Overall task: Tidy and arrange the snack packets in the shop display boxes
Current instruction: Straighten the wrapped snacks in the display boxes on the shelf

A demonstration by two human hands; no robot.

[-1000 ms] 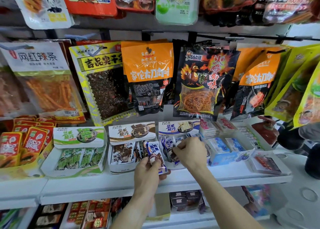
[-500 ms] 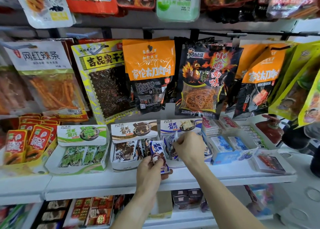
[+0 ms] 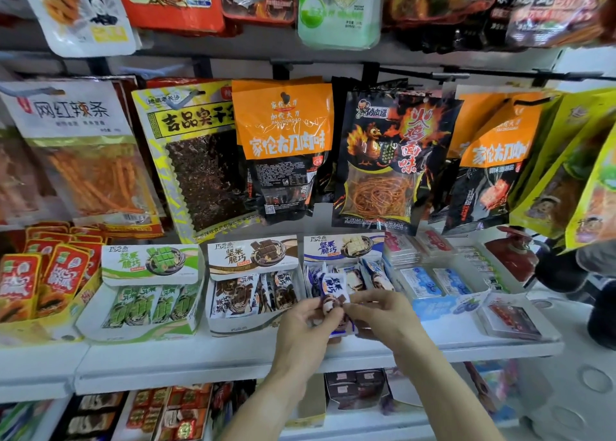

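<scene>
Three display boxes stand side by side on the white shelf (image 3: 200, 357): a green box (image 3: 150, 264), a brown box (image 3: 250, 257) and a blue-and-white box (image 3: 343, 247), each holding small snack packets. My left hand (image 3: 305, 330) and my right hand (image 3: 383, 317) meet in front of the gap between the brown and blue boxes. Together they pinch a small blue-and-white snack packet (image 3: 335, 290), which stands upright above the fingers. More packets of that kind (image 3: 373, 274) lean loosely inside the blue box behind it.
Large snack bags hang from hooks above, among them an orange bag (image 3: 283, 140) and a black bag with a chicken (image 3: 390, 160). Red packets in a yellow box (image 3: 40, 280) sit at the left; flat blue and pink boxes (image 3: 430, 280) at the right. A lower shelf holds more boxes.
My right hand has drawn back out of the blue box and come down to meet my left hand. Both hands now hold the single packet.
</scene>
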